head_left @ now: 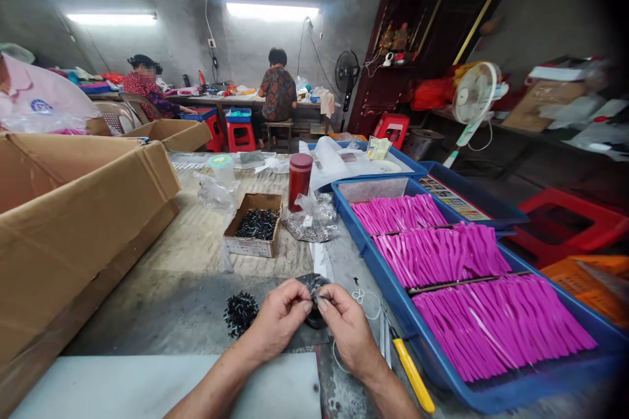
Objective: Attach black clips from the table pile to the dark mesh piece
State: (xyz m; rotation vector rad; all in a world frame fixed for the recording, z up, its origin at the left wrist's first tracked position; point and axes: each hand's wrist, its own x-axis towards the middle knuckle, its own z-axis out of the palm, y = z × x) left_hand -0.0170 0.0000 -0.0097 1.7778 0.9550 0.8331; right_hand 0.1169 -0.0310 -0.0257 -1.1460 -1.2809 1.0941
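Both hands meet over the near part of the table, thumbs and forefingers pinched close together. Between them is what looks like a small black plastic bag. My left hand grips its left side, and my right hand grips its right. The fingers partly cover the bag, so its contents are hidden. Left of my left hand lies a heap of small black pieces. A yellow-handled screwdriver rests right of my right hand, beside some thin white cord.
A blue tray of magenta strips stands on the right. Ahead are a small cardboard box of black pieces, a dark red canister and a clear bag. A big carton borders the left. Several people sit farther back.
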